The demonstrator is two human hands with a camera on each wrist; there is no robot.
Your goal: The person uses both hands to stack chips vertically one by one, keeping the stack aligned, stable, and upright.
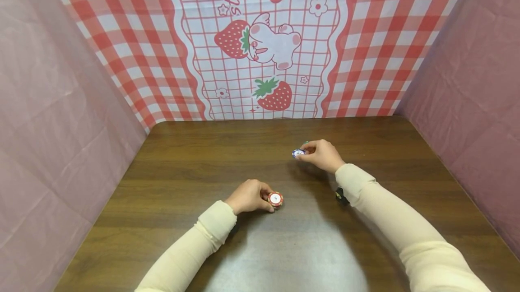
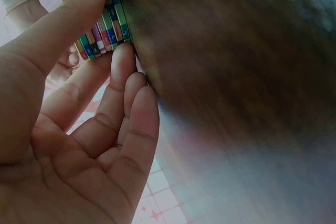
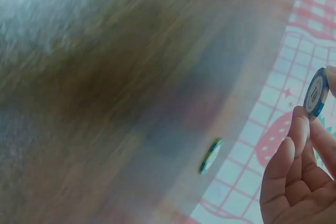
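My left hand point(image 1: 248, 196) grips a stack of poker chips point(image 1: 275, 199) at the middle of the table, thumb on one side and fingers on the other. The top chip is red with a white centre marked 5. Several multicoloured edges of the stack point(image 2: 107, 30) show in the left wrist view. Farther back and to the right, my right hand point(image 1: 322, 154) pinches a single blue poker chip point(image 1: 298, 153), held above the table; the right wrist view shows 10 on its face. A green-edged chip point(image 3: 211, 156) lies on the table beyond the right hand, mostly hidden in the head view.
The brown wooden table point(image 1: 195, 156) ends at the back against a red-checked strawberry cloth point(image 1: 260, 98). Pink cloth walls point(image 1: 48, 116) hang along both sides. A dark wrist device point(image 1: 342, 196) shows under the right cuff.
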